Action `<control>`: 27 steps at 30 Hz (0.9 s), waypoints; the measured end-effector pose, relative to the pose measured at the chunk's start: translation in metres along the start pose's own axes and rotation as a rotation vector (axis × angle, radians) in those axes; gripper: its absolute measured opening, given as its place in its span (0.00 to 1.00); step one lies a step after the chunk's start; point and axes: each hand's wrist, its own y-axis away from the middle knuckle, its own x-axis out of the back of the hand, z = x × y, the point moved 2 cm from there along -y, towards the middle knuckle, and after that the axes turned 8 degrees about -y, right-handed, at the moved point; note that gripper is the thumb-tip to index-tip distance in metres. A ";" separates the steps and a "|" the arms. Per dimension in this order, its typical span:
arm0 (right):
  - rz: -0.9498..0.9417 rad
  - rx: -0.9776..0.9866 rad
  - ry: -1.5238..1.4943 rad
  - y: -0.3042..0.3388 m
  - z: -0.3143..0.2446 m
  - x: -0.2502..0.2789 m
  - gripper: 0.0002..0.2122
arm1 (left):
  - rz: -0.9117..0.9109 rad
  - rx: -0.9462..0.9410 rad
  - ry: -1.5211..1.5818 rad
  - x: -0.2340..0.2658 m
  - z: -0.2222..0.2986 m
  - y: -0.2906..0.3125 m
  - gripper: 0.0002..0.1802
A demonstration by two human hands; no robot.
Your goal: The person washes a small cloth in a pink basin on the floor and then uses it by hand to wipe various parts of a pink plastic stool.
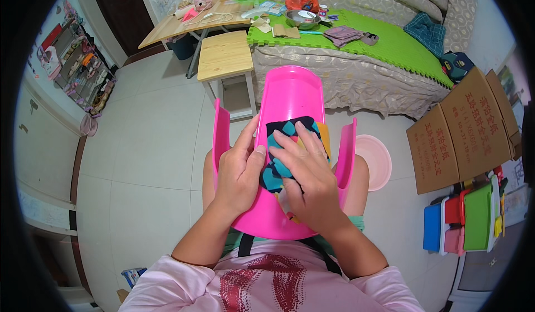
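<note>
A bright pink plastic seat-like piece (295, 92) lies across my lap, with a long panel rising away from me and a curved wall on each side. My left hand (241, 167) holds the left edge of its middle panel, thumb on top and fingers along the side. Under my right hand (308, 175) is a bunched cloth (273, 172) patterned in black, teal, yellow and pink. The right fingers lie over the cloth and press it against the pink surface, with the thumb bent at its near side. Part of the cloth is hidden beneath that hand.
A pale pink basin (372, 164) sits on the floor at right. Beyond it stand cardboard boxes (446, 139) and coloured bins (480, 211). Ahead are a wooden-topped stool (224, 55), a cluttered table (167, 30) and a sofa with a green mat (384, 47). A shoe rack (78, 61) stands left.
</note>
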 end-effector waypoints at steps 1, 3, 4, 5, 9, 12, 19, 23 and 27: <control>-0.016 0.000 0.023 0.003 -0.001 0.000 0.21 | 0.000 0.000 0.000 0.000 -0.001 0.000 0.27; -0.008 -0.043 0.013 0.004 -0.008 0.001 0.20 | -0.020 0.022 0.005 0.000 -0.003 0.000 0.27; 0.001 -0.087 0.004 0.004 -0.010 0.002 0.20 | -0.027 0.029 0.007 0.000 -0.003 0.000 0.27; 0.001 -0.087 0.005 0.006 -0.010 0.001 0.20 | -0.016 0.017 0.027 -0.001 -0.003 0.000 0.27; -0.001 -0.070 0.049 0.007 -0.007 0.001 0.20 | -0.017 0.010 0.048 -0.001 -0.004 0.000 0.28; -0.001 -0.044 0.045 0.005 -0.004 -0.001 0.19 | -0.022 0.020 0.064 -0.001 -0.006 -0.001 0.28; 0.030 -0.030 0.020 -0.011 0.007 -0.004 0.18 | -0.016 0.033 0.065 0.001 -0.004 -0.001 0.28; 0.038 -0.043 -0.017 -0.025 0.017 -0.004 0.18 | -0.020 0.026 -0.016 0.002 -0.005 -0.001 0.28; 0.025 -0.026 -0.022 -0.029 0.023 -0.005 0.19 | -0.052 0.104 0.048 0.001 0.002 -0.001 0.29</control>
